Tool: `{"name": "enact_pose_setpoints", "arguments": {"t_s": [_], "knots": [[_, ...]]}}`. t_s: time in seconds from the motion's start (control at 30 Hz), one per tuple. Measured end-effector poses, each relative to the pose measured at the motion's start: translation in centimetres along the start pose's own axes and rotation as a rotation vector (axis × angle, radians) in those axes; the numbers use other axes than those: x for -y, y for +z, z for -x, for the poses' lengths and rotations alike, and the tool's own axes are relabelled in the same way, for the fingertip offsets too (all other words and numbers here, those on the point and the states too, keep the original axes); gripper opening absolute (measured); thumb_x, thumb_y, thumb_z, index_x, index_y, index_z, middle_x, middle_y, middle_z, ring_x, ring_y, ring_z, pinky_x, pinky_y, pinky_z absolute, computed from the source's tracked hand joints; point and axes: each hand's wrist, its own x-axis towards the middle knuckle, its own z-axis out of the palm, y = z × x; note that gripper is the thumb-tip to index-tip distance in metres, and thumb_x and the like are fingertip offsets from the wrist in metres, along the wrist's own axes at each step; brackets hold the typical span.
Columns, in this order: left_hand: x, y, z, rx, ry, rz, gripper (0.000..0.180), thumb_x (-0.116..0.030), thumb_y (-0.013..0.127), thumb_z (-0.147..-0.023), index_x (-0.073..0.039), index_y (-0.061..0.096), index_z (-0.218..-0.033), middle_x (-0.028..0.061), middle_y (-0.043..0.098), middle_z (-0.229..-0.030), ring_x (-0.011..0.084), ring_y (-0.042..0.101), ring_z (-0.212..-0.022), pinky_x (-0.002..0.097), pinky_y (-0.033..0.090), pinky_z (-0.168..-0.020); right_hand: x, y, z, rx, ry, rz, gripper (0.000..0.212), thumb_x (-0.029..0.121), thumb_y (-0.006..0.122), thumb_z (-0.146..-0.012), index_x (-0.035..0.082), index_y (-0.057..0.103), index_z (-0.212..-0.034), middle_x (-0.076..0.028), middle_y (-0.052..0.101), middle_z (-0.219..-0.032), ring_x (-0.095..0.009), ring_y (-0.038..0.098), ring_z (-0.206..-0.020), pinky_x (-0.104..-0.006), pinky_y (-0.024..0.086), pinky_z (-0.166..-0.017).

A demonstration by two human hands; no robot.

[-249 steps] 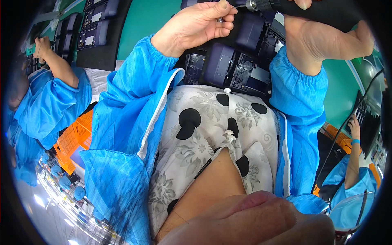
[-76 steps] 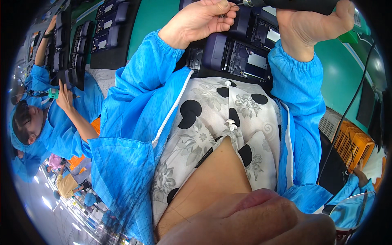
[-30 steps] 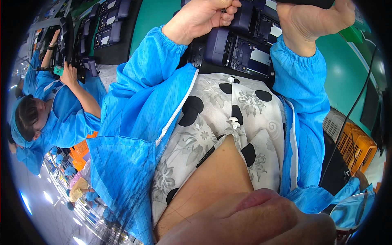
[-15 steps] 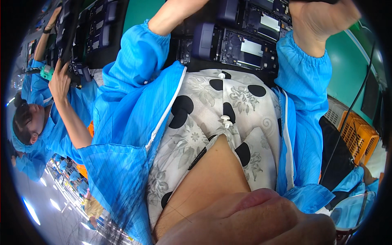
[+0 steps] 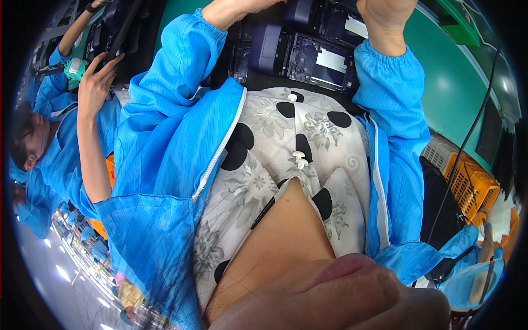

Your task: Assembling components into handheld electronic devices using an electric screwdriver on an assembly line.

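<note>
My left hand (image 5: 261, 4) reaches in at the upper edge, where only the wrist and a little of the hand show. Its fingers are cut off by the frame. My right hand (image 5: 387, 15) is up at the same edge, right of centre; its palm and wrist show, and its fingers are out of view. Whether either one holds anything is hidden. Between and below them lie dark electronic units on the bench. One opened housing (image 5: 324, 61) shows inner parts and a white rectangular plate. Left of it sits a dark purple casing (image 5: 268, 49).
A green work surface (image 5: 448, 93) extends to the right, with a thin black cable (image 5: 467, 143) across it. Orange crates (image 5: 473, 184) stand beyond. At left, a co-worker's hand (image 5: 94, 91) is near a green and white tool (image 5: 75, 69).
My right hand has moved left and up, partly leaving the frame. My left hand remains at the upper edge. The whole view has shifted slightly, and the co-worker's hand has turned a little.
</note>
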Motion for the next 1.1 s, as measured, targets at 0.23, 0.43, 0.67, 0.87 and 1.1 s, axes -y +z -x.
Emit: {"name": "enact_pose_setpoints", "arguments": {"t_s": [0.23, 0.43, 0.67, 0.87, 1.1], "knots": [[-0.4, 0.2, 0.4, 0.002, -0.032, 0.021, 0.044, -0.041, 0.073, -0.097, 0.002, 0.078, -0.089, 0.0012, 0.070, -0.076, 0.0093, 0.058, -0.065, 0.0277, 0.049, -0.062, -1.4, -0.5, -0.1, 0.033, -0.014, -0.046, 0.036, 0.039, 0.068, -0.098, 0.003, 0.064, -0.096, -0.004, 0.060, -0.071, -0.013, 0.058, -0.053, -0.0272, 0.049, -0.052], [-0.2, 0.1, 0.2, 0.009, 0.012, 0.026, 0.044, -0.041, 0.073, -0.097, 0.002, 0.078, -0.088, 0.0013, 0.070, -0.076, 0.0092, 0.058, -0.064, 0.0281, 0.049, -0.062, -1.2, -0.3, -0.1, 0.019, -0.008, -0.049, 0.037, 0.039, 0.069, -0.097, 0.003, 0.064, -0.096, -0.005, 0.061, -0.071, -0.013, 0.058, -0.053, -0.0270, 0.050, -0.052], [0.3, 0.0, 0.4, 0.024, -0.001, 0.070, 0.043, -0.040, 0.072, -0.098, 0.001, 0.078, -0.087, -0.0002, 0.068, -0.072, 0.0077, 0.055, -0.061, 0.0258, 0.045, -0.059, -1.2, -0.1, 0.2, 0.033, 0.066, -0.036, 0.038, 0.040, 0.070, -0.096, 0.003, 0.063, -0.096, -0.004, 0.060, -0.072, -0.012, 0.058, -0.054, -0.0267, 0.049, -0.052], [-0.4, 0.4, 0.8, 0.030, 0.015, 0.057, 0.041, -0.039, 0.071, -0.099, 0.000, 0.078, -0.088, 0.0000, 0.069, -0.073, 0.0076, 0.056, -0.061, 0.0257, 0.046, -0.058, -1.2, -0.2, 0.5, 0.114, 0.060, -0.022, 0.038, 0.040, 0.070, -0.095, 0.003, 0.062, -0.095, -0.004, 0.060, -0.073, -0.012, 0.057, -0.054, -0.0257, 0.048, -0.052], [-0.3, 0.6, 0.5, 0.027, 0.034, 0.078, 0.042, -0.039, 0.072, -0.098, 0.001, 0.078, -0.087, 0.0009, 0.070, -0.076, 0.0087, 0.059, -0.064, 0.0261, 0.048, -0.061, -0.7, -0.1, -0.5, 0.122, -0.039, 0.034, 0.044, 0.047, 0.065, -0.096, 0.003, 0.064, -0.098, -0.005, 0.061, -0.072, -0.013, 0.058, -0.054, -0.0274, 0.049, -0.053]]}}
